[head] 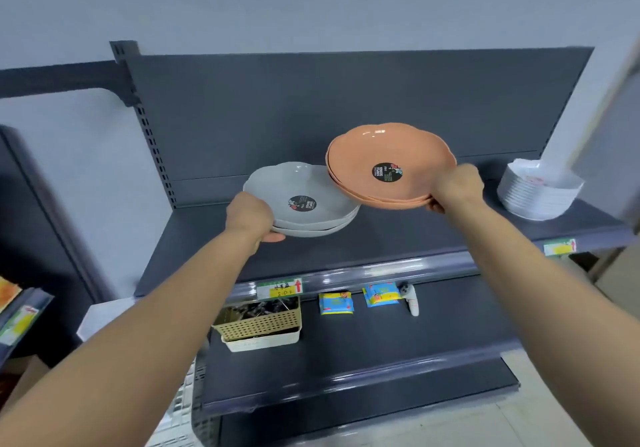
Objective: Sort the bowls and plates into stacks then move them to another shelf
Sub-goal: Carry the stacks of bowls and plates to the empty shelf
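A small stack of grey scalloped plates [277, 183] with a round black sticker is held just over the top shelf [381, 238]; my left hand [251, 216] grips its left rim. My right hand [455, 185] grips the right rim of a small stack of orange scalloped plates [363, 155], tilted up and raised above the shelf, its left edge overlapping the grey stack. A stack of white bowls [535, 192] stands at the shelf's far right.
The dark back panel [346, 107] closes the shelf behind. On the lower shelf sit a tan perforated basket [259, 325], two blue packets [336, 303] and a small white item [412, 301]. A white pillar [581, 107] rises at right.
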Action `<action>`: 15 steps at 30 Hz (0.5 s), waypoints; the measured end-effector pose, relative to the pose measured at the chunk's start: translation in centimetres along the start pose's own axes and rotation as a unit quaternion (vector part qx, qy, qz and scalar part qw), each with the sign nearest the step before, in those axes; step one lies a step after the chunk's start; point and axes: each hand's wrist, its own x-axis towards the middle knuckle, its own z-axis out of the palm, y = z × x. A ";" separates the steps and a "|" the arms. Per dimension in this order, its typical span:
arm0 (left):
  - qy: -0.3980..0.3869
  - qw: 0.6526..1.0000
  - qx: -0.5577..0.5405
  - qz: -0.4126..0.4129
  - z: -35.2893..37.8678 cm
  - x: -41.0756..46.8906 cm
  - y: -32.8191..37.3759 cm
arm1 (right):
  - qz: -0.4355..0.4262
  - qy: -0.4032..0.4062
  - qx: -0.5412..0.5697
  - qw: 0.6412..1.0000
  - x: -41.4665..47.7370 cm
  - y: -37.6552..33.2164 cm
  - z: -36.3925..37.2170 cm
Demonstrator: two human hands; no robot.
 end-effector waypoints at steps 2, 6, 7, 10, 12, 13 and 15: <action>-0.012 1.000 0.010 -0.003 2.1 1.3 0.2 | 0.016 0.013 -0.005 1.000 2.1 0.9 -0.4; -0.031 0.999 0.022 -0.021 5.2 4.3 0.4 | 0.029 0.035 -0.020 0.999 5.5 2.3 -0.5; -0.035 0.999 0.028 -0.025 5.9 5.1 0.3 | 0.029 0.040 -0.016 0.999 6.2 2.6 -0.4; -0.050 0.997 0.027 -0.044 7.6 7.4 0.2 | 0.031 0.053 -0.001 0.998 8.2 3.5 -0.2; -0.059 0.996 0.029 -0.055 8.7 8.8 -0.1 | 0.035 0.060 0.007 0.998 9.5 4.0 0.0; -0.063 0.996 0.033 -0.060 9.3 9.3 -0.2 | 0.038 0.061 0.010 0.997 10.2 4.3 0.0; -0.066 0.995 0.038 -0.068 10.4 10.4 -0.4 | 0.046 0.060 0.018 0.997 11.5 4.8 0.2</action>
